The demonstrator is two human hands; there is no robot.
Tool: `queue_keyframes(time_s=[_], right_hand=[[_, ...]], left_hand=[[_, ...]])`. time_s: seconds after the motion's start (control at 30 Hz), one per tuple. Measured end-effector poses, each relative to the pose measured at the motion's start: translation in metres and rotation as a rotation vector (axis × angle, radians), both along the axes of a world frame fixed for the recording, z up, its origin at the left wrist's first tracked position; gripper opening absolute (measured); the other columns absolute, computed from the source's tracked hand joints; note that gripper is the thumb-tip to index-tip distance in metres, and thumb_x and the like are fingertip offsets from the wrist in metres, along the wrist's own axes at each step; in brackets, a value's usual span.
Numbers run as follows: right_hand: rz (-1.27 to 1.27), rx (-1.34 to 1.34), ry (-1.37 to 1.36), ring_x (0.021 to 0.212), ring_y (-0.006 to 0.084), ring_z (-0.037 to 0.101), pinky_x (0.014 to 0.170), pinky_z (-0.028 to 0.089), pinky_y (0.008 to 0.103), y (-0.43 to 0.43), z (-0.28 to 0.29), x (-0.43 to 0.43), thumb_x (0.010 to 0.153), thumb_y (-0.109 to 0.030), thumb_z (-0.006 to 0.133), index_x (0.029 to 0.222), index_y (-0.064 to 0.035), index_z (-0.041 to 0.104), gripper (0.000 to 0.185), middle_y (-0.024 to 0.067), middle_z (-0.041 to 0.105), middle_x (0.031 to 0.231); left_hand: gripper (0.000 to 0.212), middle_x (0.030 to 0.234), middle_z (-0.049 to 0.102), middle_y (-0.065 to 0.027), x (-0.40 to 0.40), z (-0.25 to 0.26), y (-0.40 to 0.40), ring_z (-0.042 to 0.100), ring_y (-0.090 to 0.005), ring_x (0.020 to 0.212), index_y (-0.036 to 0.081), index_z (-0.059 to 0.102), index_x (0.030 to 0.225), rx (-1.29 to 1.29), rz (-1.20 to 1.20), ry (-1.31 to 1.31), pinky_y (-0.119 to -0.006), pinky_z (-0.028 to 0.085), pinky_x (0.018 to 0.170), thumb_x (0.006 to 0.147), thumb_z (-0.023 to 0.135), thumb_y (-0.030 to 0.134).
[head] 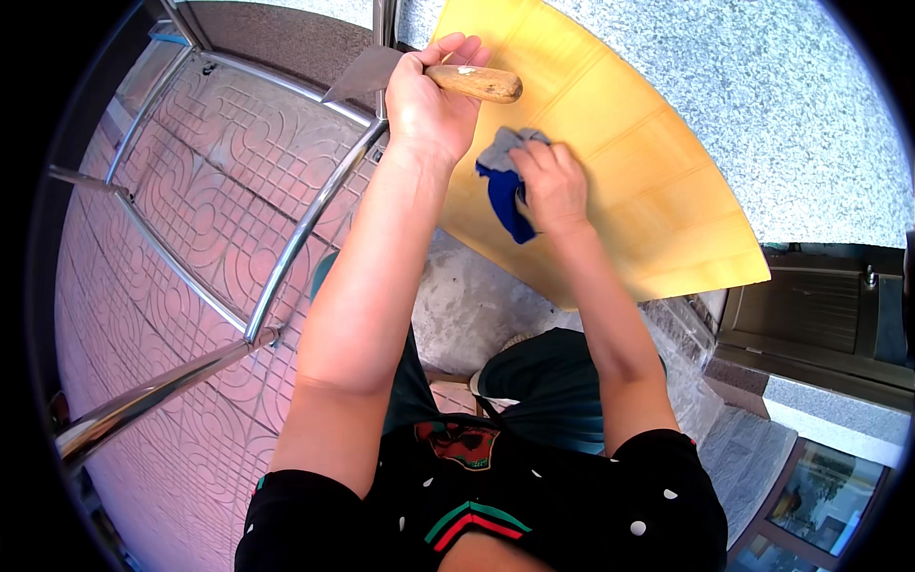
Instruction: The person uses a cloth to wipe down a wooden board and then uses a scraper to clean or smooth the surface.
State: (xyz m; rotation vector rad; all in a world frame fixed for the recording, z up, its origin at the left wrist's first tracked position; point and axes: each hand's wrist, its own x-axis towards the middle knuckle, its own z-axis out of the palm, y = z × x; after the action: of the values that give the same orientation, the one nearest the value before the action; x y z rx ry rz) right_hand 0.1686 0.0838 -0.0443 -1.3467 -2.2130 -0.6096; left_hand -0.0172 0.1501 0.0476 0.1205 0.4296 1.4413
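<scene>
My left hand, palm turned up, holds a putty knife with a wooden handle; its flat metal blade points left beyond the thumb side. My right hand grips a bunched grey and blue cloth and presses it on a yellow, wood-grained panel with a curved outer edge. The blue part of the cloth hangs loose below the fingers. Part of the cloth is hidden under the right hand.
A polished metal tube railing runs along the left, above pink patterned paving. Speckled stone wall borders the panel at the upper right. Grey concrete lies below it. A dark panelled door is at the right.
</scene>
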Motion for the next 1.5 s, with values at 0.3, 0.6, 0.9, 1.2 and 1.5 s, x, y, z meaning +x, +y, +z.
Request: queue_keyframes(time_s=[0.3,0.6,0.9,1.2,1.5], right_hand=[[-0.077,0.286,-0.021,0.084,0.0209,0.058,0.073,0.048,0.0352,0.015,0.008,0.004,0.075,-0.011,0.065,0.098,-0.0171,0.072,0.025,-0.002,0.064,0.106],[-0.188,0.083,-0.063,0.095,0.0208,0.058,0.082,0.041,0.0383,-0.034,0.023,0.022,0.072,-0.008,0.068,0.106,-0.0164,0.07,0.035,0.0,0.064,0.112],[-0.192,0.245,-0.048,0.086,0.022,0.057,0.072,0.042,0.0383,-0.026,-0.004,0.037,0.073,-0.011,0.068,0.095,-0.0133,0.072,0.023,0.002,0.064,0.1],[-0.219,0.183,0.047,0.089,0.0252,0.059,0.076,0.043,0.0383,-0.036,0.021,0.013,0.08,-0.01,0.065,0.1,-0.012,0.071,0.021,0.0069,0.062,0.108],[-0.123,0.168,0.042,0.082,0.0234,0.06,0.068,0.048,0.0354,-0.02,-0.02,0.023,0.075,-0.007,0.067,0.093,-0.0121,0.072,0.02,0.0024,0.062,0.093]], left_hand=[[0.038,0.138,0.043,-0.0274,0.008,0.001,0.003,0.046,-0.0396,0.128,-0.006,0.051,0.119,0.002,0.004,-0.001,-0.05,0.038,0.109,0.097,0.03,0.016],[0.038,0.137,0.043,-0.0278,0.001,-0.005,0.002,0.045,-0.0392,0.128,-0.007,0.048,0.122,0.023,0.014,0.046,-0.05,0.037,0.109,0.098,0.028,0.016],[0.034,0.136,0.044,-0.0275,0.017,-0.003,0.0,0.045,-0.0389,0.127,-0.006,0.048,0.12,0.004,-0.056,0.009,-0.049,0.037,0.108,0.098,0.032,0.014],[0.034,0.135,0.045,-0.0274,0.002,-0.005,0.001,0.047,-0.0386,0.126,-0.006,0.049,0.12,-0.006,-0.026,0.022,-0.049,0.037,0.109,0.097,0.032,0.014],[0.033,0.134,0.045,-0.0272,0.016,0.005,-0.003,0.047,-0.0389,0.126,-0.006,0.049,0.119,-0.026,-0.056,0.052,-0.05,0.037,0.108,0.097,0.033,0.013]])
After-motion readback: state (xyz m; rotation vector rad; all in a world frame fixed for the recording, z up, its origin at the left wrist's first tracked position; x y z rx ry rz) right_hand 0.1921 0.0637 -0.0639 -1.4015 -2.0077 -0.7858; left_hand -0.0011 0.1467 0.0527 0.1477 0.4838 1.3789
